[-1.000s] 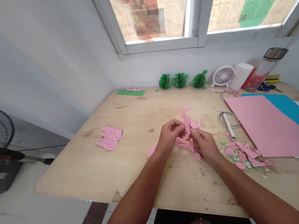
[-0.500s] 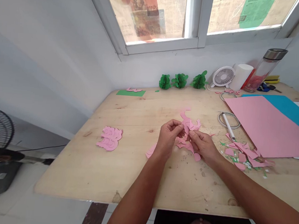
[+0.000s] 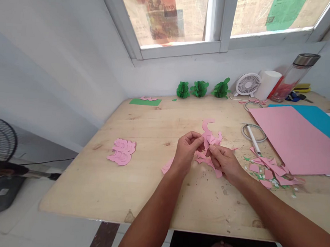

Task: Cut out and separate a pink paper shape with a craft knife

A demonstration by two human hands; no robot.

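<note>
My left hand (image 3: 189,146) pinches a curved pink paper cutout (image 3: 207,130) between thumb and fingers, a little above the table. Fingers of my right hand (image 3: 222,158) are closed on the lower right part of the same cutout, close to my left fingertips. Beneath both hands lie more pink paper pieces (image 3: 207,160), partly covered. Another pink cutout (image 3: 166,165) pokes out from behind my left wrist. Off to the left rests a stack of scalloped pink cutouts (image 3: 122,151).
Pink and green scraps (image 3: 269,171), a white pen (image 3: 253,139) on a tape ring and a large pink sheet (image 3: 297,139) occupy the right side. Along the wall stand green paper figures (image 3: 199,89), a small white fan (image 3: 247,85) and a glass bottle (image 3: 292,78). A green strip (image 3: 145,102) lies back left.
My hands stay nearly in place with the pink cutout between them. The cutout's curved top end shifts and turns slightly. The whole view has moved a touch.
</note>
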